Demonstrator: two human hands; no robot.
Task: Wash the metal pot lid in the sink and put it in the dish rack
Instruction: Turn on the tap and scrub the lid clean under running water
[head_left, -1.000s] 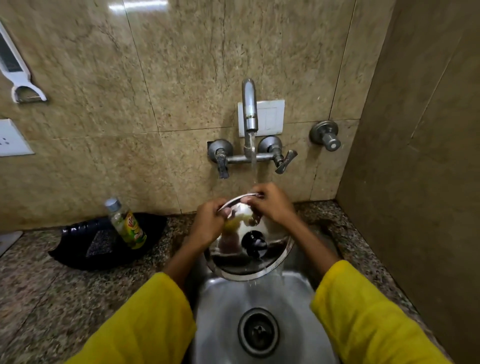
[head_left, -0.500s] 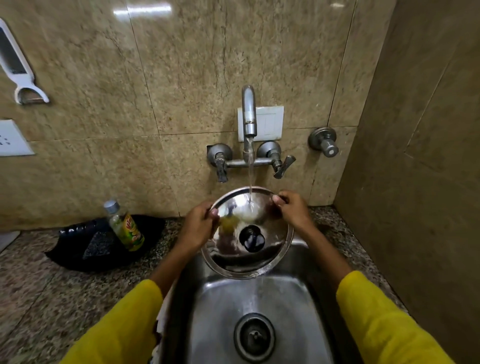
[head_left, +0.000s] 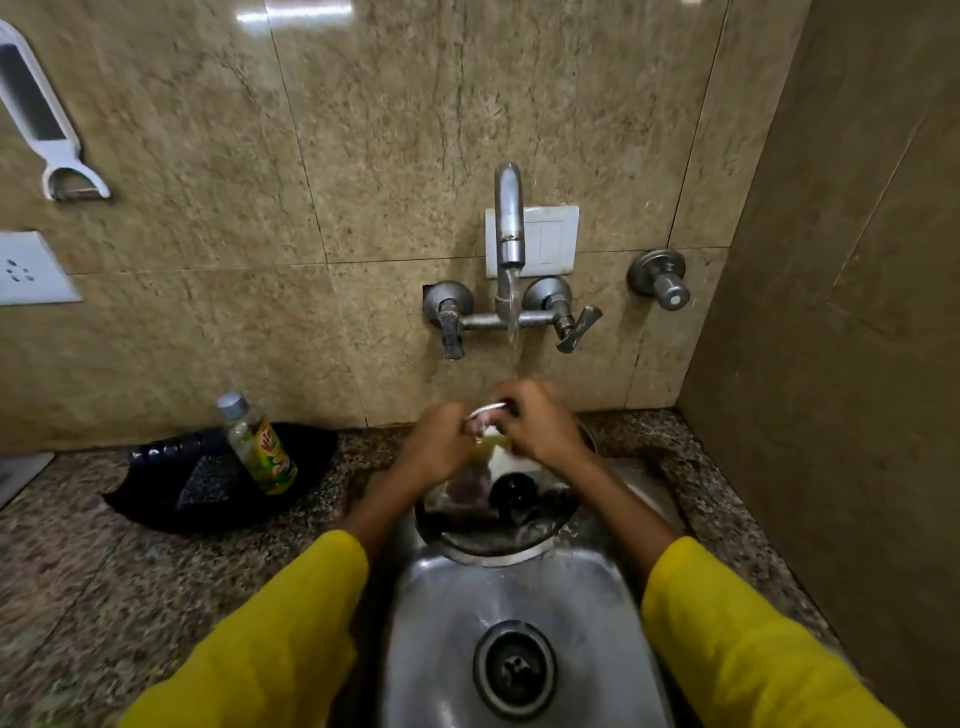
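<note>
The round metal pot lid (head_left: 498, 535) with its black knob (head_left: 511, 491) is held tilted over the steel sink (head_left: 519, 597), top side facing me. My left hand (head_left: 441, 449) grips its upper left rim. My right hand (head_left: 540, 428) lies over the upper rim beside the left one, fingers curled on the lid. Water runs from the wall faucet (head_left: 509, 228) down onto the hands and the lid's top edge. The lid's upper half is hidden by both hands. No dish rack is in view.
A black tray (head_left: 156, 488) on the granite counter at left holds a dish soap bottle (head_left: 260, 447) and a dark scrub pad (head_left: 202, 483). Sink drain (head_left: 514, 667) lies below the lid. A side wall stands close on the right. A peeler (head_left: 47, 119) hangs on the tiled wall.
My right hand has slid from the lid's right rim to its top, meeting the left hand under the water. The lid has dropped slightly lower in the sink.
</note>
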